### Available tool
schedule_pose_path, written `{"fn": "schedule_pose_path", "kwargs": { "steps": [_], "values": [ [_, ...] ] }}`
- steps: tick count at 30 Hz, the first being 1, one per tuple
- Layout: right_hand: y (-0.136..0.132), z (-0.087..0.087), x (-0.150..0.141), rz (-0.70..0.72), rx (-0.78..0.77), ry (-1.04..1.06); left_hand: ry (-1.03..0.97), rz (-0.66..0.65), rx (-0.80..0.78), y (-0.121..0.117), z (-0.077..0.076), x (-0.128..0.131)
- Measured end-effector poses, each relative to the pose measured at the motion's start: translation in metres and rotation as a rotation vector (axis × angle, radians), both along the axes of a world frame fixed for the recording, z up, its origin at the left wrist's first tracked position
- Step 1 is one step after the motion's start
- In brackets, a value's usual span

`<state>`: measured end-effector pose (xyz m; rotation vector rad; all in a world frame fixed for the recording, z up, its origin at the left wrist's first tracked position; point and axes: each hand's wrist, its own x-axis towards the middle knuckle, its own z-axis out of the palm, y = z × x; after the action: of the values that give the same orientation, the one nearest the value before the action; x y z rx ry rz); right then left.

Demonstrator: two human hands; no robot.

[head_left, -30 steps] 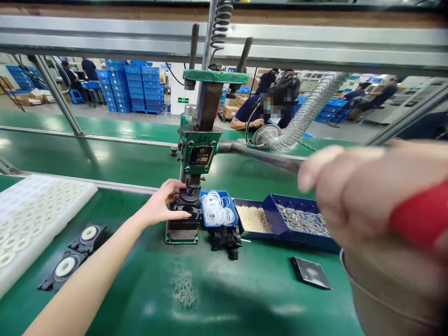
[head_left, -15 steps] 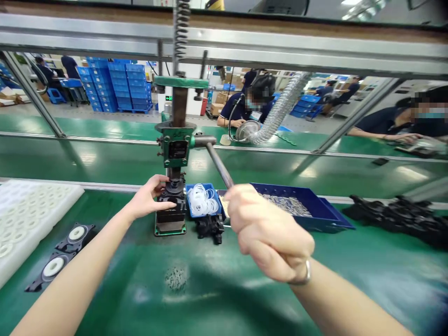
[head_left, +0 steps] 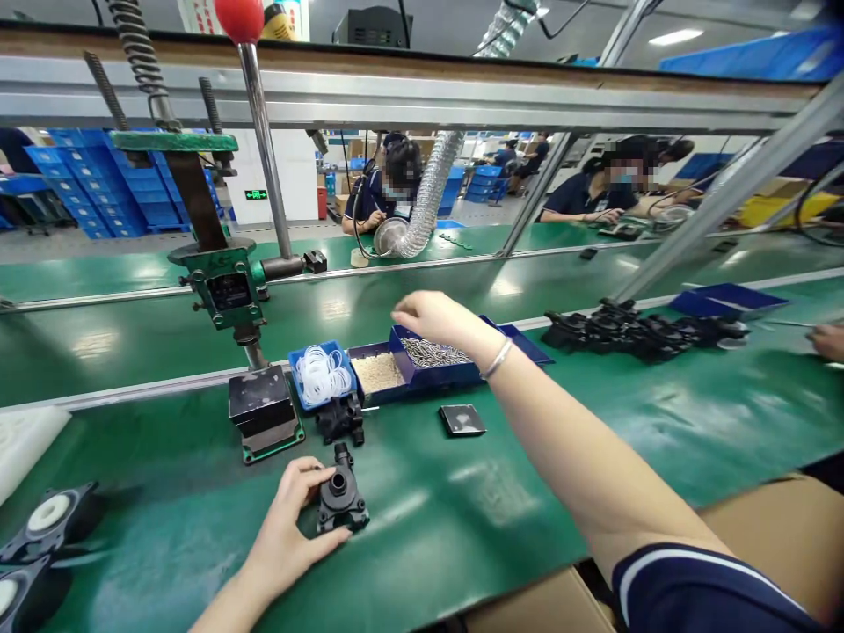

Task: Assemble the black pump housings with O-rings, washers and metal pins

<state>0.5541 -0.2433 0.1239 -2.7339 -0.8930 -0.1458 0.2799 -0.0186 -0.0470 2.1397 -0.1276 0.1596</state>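
Observation:
My left hand (head_left: 296,519) has its thumb and fingers around a black plastic housing (head_left: 339,492), which rests on the green bench with a round spout facing up. My right hand (head_left: 439,321) hovers above a dark blue bin of metal screws (head_left: 432,352). Its fingers are loosely bent and point left, with nothing visible in them; the tips are partly hidden. Left of that bin, a compartment holds small beige pieces (head_left: 377,373). Beyond my left hand stands a green hand press (head_left: 230,294), its red-knobbed lever (head_left: 262,141) upright over a bare black block (head_left: 260,400).
White rings (head_left: 323,374) fill a blue tray, with another black part (head_left: 341,419) before it. A small black square (head_left: 462,420) lies to the right. Black parts (head_left: 639,330) are heaped at right; plates with white rings (head_left: 49,514) lie left. Co-workers sit across the bench.
My right hand has let go of the press lever, which has swung up, and moved over the screw bin. My left hand has brought the black housing from the press onto the bench. The view has turned right.

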Motion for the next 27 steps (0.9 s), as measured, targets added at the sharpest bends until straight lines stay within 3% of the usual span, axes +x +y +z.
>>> {"fn": "schedule_pose_path", "kwargs": {
  "steps": [3,6,15,22,24,27],
  "values": [
    [-0.021,-0.047,0.025,-0.112,-0.17,0.112,-0.053,-0.017,-0.007,-0.011,-0.006,0.004],
    [-0.033,-0.073,0.036,-0.141,-0.21,0.149,-0.053,-0.075,0.012,-0.01,-0.002,0.009],
    [-0.052,-0.092,0.051,-0.126,-0.01,0.122,-0.038,-0.132,0.086,-0.002,0.002,0.013],
    [-0.061,-0.084,0.042,-0.282,0.361,0.047,-0.098,-0.182,0.195,0.003,-0.006,0.015],
    [-0.059,-0.075,0.027,-0.266,0.573,0.099,-0.08,-0.195,0.211,0.004,-0.008,0.014],
    [-0.046,-0.062,-0.009,-0.108,1.013,0.348,-0.127,-0.158,0.205,0.001,-0.003,0.015]
  ]
}}
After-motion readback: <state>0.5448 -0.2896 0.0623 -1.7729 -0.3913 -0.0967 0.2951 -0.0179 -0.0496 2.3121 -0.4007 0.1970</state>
